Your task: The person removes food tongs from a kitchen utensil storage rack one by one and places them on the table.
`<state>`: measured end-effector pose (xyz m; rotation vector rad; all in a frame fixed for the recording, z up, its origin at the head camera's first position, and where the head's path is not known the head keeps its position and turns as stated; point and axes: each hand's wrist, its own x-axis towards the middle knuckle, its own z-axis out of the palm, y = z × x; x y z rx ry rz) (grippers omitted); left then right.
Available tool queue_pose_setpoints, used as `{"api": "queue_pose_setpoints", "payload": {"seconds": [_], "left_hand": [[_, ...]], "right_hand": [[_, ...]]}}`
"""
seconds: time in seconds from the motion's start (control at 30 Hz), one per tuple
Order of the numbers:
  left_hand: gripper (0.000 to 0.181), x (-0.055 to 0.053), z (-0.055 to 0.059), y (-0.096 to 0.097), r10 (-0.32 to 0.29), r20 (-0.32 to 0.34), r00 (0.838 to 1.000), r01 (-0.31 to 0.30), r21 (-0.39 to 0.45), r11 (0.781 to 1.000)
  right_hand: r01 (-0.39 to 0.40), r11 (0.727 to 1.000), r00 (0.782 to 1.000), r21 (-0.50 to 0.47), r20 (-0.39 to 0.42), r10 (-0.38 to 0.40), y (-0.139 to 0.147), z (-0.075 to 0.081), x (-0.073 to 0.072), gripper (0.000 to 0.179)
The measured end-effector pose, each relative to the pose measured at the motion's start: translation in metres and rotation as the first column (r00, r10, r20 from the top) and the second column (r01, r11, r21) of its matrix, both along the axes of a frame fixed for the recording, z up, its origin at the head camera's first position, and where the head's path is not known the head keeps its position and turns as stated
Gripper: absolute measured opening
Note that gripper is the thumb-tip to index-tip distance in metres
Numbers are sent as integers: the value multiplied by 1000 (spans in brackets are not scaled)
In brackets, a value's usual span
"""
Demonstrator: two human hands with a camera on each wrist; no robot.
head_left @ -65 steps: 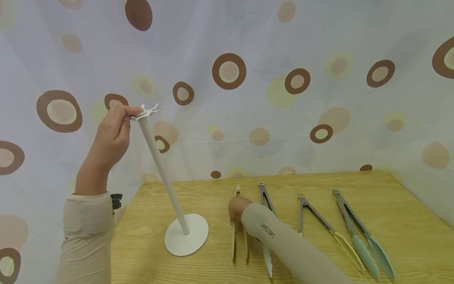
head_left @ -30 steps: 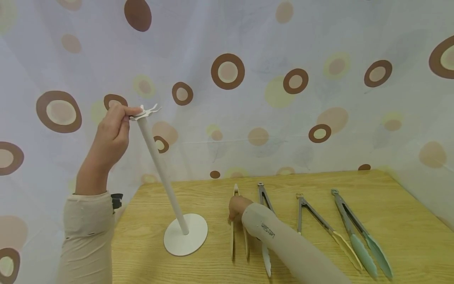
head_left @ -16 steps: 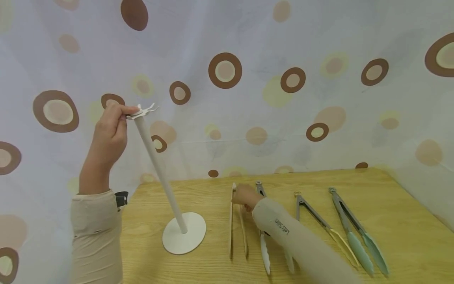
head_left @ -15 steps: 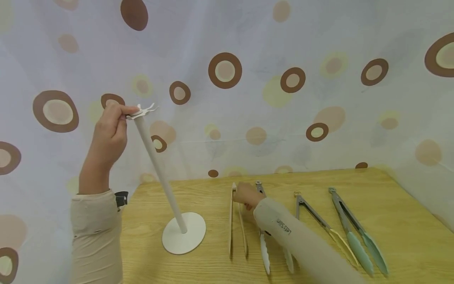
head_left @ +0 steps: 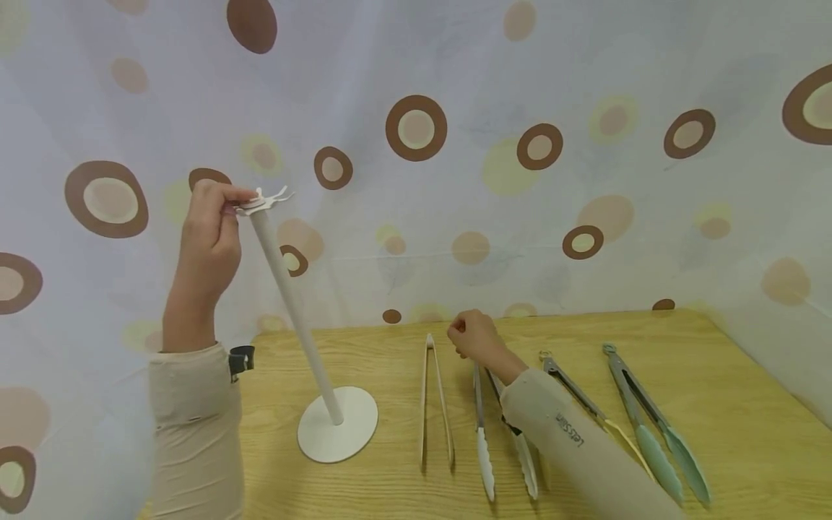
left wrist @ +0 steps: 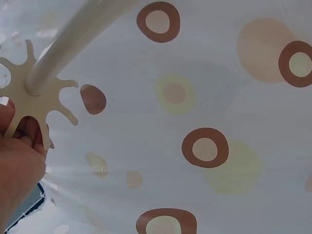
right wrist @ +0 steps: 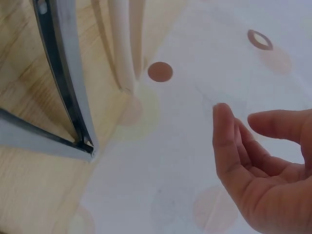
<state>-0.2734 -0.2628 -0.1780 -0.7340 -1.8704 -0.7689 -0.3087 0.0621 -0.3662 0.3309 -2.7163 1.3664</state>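
Note:
My left hand (head_left: 211,238) pinches the rim of the hooked top (left wrist: 22,95) on a white utensil stand. The stand's pole (head_left: 289,296) rises from a round base (head_left: 338,451) on the table. Over the hinge end of the grey tongs with white tips (head_left: 484,462), my right hand (head_left: 477,339) hovers and covers that end in the head view. Thumb and forefinger are apart in the right wrist view, with nothing between them; there the grey tongs (right wrist: 73,83) spread below. Just left of that hand lie slim beige tongs (head_left: 424,404), legs apart.
Grey tongs with yellow tips (head_left: 581,396), partly behind the right forearm, and grey tongs with green tips (head_left: 659,458) lie further right on the wooden table (head_left: 734,404). A curtain with brown circles (head_left: 468,202) hangs behind the table's back edge.
My right hand has let go of the beige tongs and moved back and right, over the white-tipped tongs. The left hand keeps its pinch on the stand's top.

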Motion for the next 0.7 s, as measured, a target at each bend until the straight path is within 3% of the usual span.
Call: {"api": "queue_pose_setpoints", "payload": {"seconds": [0.2, 0.3, 0.5, 0.7], "left_hand": [[28, -2, -5, 5, -22, 14, 1000, 20, 144, 989], [28, -3, -8, 6, -9, -11, 1000, 11, 184, 983], [29, 0, -11, 8, 74, -138, 988, -44, 210, 977], [30, 17, -6, 23, 132, -276, 952, -42, 311, 949]], "right_hand": [[10, 994, 999, -105, -46, -15, 15, 11, 15, 17], [3, 989, 998, -147, -66, -12, 23, 13, 22, 18], [23, 984, 992, -174, -115, -44, 36, 16, 30, 18], [20, 984, 979, -175, -196, -55, 48, 24, 42, 18]]}}
